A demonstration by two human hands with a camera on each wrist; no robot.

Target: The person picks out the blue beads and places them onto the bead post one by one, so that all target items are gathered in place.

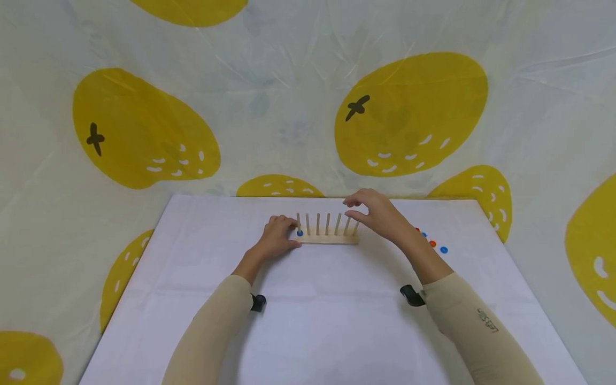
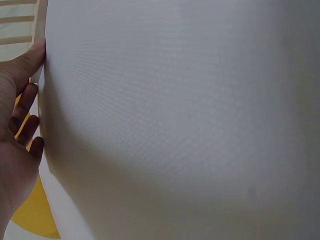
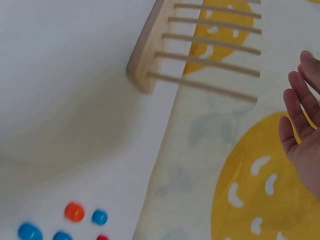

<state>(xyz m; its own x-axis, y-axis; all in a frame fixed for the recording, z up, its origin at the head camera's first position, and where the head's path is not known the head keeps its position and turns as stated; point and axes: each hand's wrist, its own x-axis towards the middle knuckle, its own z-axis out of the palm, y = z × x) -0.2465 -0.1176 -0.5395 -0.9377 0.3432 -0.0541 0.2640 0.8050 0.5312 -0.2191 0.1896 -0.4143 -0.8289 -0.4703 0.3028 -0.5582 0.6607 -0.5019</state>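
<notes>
A wooden peg rack [image 1: 327, 240] with a row of several upright pegs stands near the back of the table. One blue bead [image 1: 300, 233] sits low on its leftmost peg. My left hand [image 1: 277, 235] grips the rack's left end, thumb along the front and fingers behind; in the left wrist view the thumb lies against the rack's base [image 2: 39, 22]. Above the rack's right end is my right hand [image 1: 377, 215], its thumb and fingertips apart with nothing seen between them. In the right wrist view its fingers [image 3: 296, 107] are loosely bent beyond the peg tips.
Right of the rack, partly behind my right forearm, several small beads lie on the white table [image 1: 327, 321], among them a blue bead [image 1: 444, 249] and an orange bead [image 1: 432, 244]. A cloth [image 1: 284, 123] printed with yellow fruit hangs behind the table.
</notes>
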